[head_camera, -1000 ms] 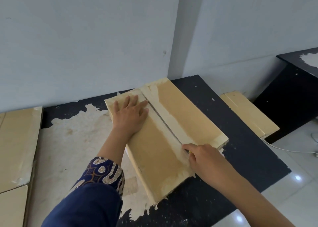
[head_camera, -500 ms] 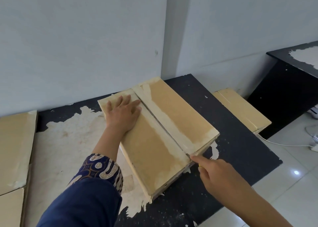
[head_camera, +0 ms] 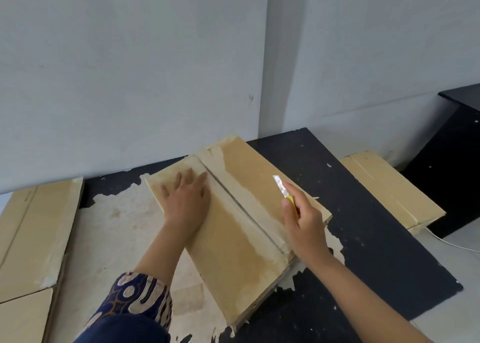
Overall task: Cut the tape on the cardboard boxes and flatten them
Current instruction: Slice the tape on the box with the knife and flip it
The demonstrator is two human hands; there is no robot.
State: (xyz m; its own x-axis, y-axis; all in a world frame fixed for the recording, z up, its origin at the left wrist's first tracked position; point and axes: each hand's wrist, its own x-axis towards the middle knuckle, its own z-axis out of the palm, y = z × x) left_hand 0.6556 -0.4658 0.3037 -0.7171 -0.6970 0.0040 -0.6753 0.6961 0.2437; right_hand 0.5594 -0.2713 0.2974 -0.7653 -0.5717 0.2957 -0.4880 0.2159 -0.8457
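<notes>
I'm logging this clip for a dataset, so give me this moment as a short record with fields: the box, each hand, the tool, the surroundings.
box: cardboard box lying flat on the black table, centre seam open along its top
left hand: left hand flat on the box's left flap, fingers spread
right hand: right hand grips the knife, above the box's right flap
tool: yellow-handled knife, blade pointing up, clear of the cardboard
surroundings: flattened cardboard at left; another box beyond the table at right
</notes>
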